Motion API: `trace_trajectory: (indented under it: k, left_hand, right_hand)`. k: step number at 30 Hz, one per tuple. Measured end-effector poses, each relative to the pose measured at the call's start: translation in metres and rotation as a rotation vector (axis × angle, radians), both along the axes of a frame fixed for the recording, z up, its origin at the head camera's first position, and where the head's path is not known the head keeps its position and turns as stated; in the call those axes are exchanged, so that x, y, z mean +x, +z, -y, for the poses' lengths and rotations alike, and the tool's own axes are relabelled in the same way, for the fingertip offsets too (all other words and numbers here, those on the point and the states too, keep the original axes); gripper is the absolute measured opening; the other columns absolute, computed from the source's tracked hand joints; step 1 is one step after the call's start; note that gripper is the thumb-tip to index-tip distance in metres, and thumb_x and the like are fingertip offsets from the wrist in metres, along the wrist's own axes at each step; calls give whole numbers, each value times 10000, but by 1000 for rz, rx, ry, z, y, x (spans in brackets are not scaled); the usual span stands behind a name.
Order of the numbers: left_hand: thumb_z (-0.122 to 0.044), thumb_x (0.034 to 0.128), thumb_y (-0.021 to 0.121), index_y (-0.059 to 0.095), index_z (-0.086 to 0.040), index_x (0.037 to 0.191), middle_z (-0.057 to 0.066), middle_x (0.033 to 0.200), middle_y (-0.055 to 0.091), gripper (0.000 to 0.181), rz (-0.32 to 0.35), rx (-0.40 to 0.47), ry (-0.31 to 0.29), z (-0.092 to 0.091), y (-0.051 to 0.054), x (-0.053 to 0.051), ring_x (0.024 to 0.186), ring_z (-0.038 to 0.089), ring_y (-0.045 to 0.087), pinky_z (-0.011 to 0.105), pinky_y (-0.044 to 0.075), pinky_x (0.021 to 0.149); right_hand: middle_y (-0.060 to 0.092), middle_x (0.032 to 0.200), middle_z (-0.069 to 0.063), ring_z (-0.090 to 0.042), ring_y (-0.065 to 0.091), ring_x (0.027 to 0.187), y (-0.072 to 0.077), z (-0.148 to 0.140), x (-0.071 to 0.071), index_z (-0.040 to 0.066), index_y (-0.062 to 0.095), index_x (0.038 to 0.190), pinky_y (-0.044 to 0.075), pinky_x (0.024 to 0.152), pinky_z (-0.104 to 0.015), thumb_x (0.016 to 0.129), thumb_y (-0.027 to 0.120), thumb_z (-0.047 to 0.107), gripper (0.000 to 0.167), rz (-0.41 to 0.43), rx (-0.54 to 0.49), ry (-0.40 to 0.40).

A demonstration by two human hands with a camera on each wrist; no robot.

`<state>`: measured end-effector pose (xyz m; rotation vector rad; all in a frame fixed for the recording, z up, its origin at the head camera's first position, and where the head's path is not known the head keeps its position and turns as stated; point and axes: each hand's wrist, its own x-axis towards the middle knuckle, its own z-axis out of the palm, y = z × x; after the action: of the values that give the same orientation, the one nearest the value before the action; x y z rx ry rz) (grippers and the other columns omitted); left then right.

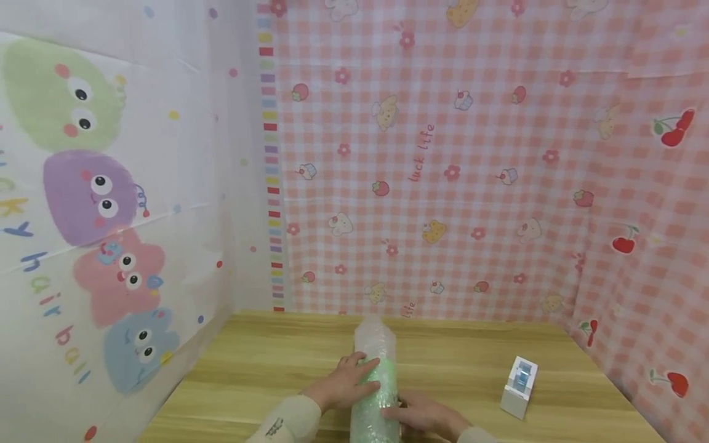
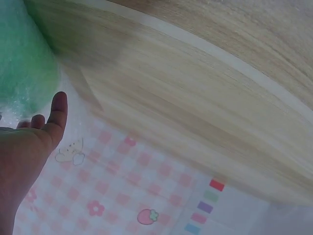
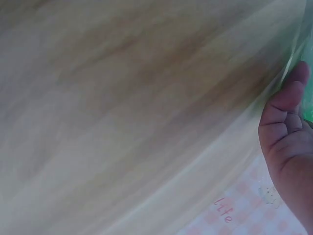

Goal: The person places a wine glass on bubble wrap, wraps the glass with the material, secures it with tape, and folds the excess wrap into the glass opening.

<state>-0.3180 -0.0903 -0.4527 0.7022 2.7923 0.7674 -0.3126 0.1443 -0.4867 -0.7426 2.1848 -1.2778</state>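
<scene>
A long green item in clear bubble wrap [image 1: 374, 394] lies on the table, its pale wrap end pointing at the back wall. My left hand [image 1: 344, 383] rests on it from the left with fingers spread; in the left wrist view the hand [image 2: 32, 147] is beside the green bundle [image 2: 24, 63]. From the right, my right hand [image 1: 423, 412] pinches the wrap's side edge. The right wrist view shows that hand [image 3: 288, 127] with thumb and curled fingers at the clear film next to the green surface [image 3: 308, 98].
A white tape dispenser or small box with a blue roll [image 1: 519, 386] stands on the wooden table [image 1: 454, 351] at the right. A pink checked cloth [image 1: 421, 203] hangs behind, and a white cloth with cartoon figures [image 1: 194, 160] hangs at the left.
</scene>
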Motion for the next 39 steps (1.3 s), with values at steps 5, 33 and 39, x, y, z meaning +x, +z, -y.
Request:
trace_trajectory:
  k: [5, 33, 39]
  left_hand:
    - [-513, 986, 538, 375, -247, 1538, 112, 1571, 259, 634, -2, -4, 2, -1, 2, 0, 1432, 369, 232, 645, 380, 1030]
    - [-372, 861, 772, 474, -198, 1466, 134, 1542, 298, 696, 109, 121, 36, -6, 11, 0, 1423, 417, 245, 667, 317, 1062]
    - [-387, 847, 778, 479, -220, 1462, 125, 1539, 314, 704, 90, 98, 47, -11, 11, 0, 1415, 397, 277, 656, 341, 1053]
  right_hand:
    - [663, 1125, -75, -223, 698, 860, -14, -7, -11, 29, 387, 1460, 577, 766, -364, 1022, 525, 415, 600, 100, -76, 123]
    - [679, 1047, -75, -256, 635, 934, 58, -89, 10, -41, 629, 1242, 561, 750, -443, 952, 669, 277, 432, -414, 232, -447]
    - [676, 1150, -190, -368, 642, 1018, 64, -110, 6, -40, 640, 1228, 551, 807, -526, 988, 605, 288, 408, -524, 362, -603]
